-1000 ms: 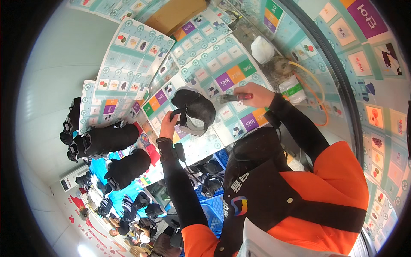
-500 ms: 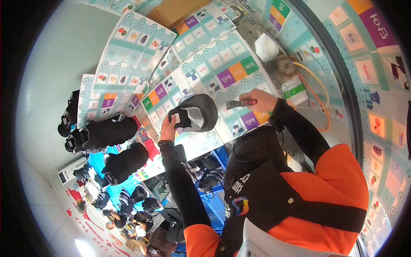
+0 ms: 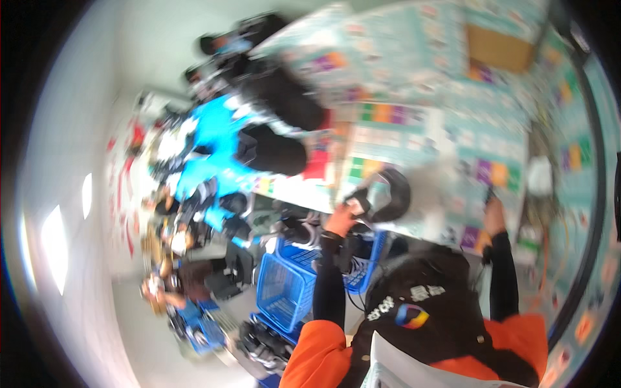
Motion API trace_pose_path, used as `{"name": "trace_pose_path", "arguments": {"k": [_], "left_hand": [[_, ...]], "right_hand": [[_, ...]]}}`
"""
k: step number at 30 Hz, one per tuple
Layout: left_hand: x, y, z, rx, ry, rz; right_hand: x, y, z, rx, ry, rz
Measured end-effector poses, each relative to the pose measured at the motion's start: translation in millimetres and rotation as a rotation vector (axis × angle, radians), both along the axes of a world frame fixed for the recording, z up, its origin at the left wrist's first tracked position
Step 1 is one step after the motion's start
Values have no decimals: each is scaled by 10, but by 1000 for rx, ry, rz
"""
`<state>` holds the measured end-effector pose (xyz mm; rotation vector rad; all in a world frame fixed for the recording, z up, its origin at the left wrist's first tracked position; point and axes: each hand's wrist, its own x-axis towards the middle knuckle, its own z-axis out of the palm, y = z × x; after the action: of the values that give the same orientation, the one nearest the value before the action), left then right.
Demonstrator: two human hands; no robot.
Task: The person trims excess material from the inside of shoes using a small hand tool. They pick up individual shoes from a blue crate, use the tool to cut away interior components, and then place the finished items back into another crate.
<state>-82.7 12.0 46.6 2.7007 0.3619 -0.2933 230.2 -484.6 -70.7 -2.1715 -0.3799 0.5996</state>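
My left hand [image 3: 341,221] is closed on the edge of a dark cap [image 3: 400,196], at the near edge of the worktop. The cap is tilted so that its lighter, hollow inside shows. To the right, apart from the cap, my right hand [image 3: 495,218] is closed around a small dark tool [image 3: 490,194]. The tool points away from me over the worktop [image 3: 462,210], which is covered in pale sheets with coloured blocks. Blur hides the tool's details; half a second ago it showed a red part and a grey, brush-like end.
Stacked black caps [image 3: 275,150] lie left of the worktop, beside a blue surface. Blue plastic crates [image 3: 284,291] stand below its near edge. A white container [image 3: 539,176] is on the right, a cardboard piece [image 3: 498,48] at the back. Other people [image 3: 171,294] sit far left.
The head view has swung left, so the worktop and both hands appear farther right and the room on the left shows more. Both hands keep their hold on the cap and the tool.
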Motion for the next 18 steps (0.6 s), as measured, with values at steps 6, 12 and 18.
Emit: {"name": "trace_pose_path", "arguments": {"k": [6,12,18], "left_hand": [[-2097,193,-366,-950,-298,787],[-3132,2377,347,489,-431,896],[-2412,3368,3700,-188,-1731,933]], "right_hand": [[-254,427,64,-495,-222,53],[-169,1399,167,-476,-250,336],[-478,2388,1215,-294,-478,364]]}}
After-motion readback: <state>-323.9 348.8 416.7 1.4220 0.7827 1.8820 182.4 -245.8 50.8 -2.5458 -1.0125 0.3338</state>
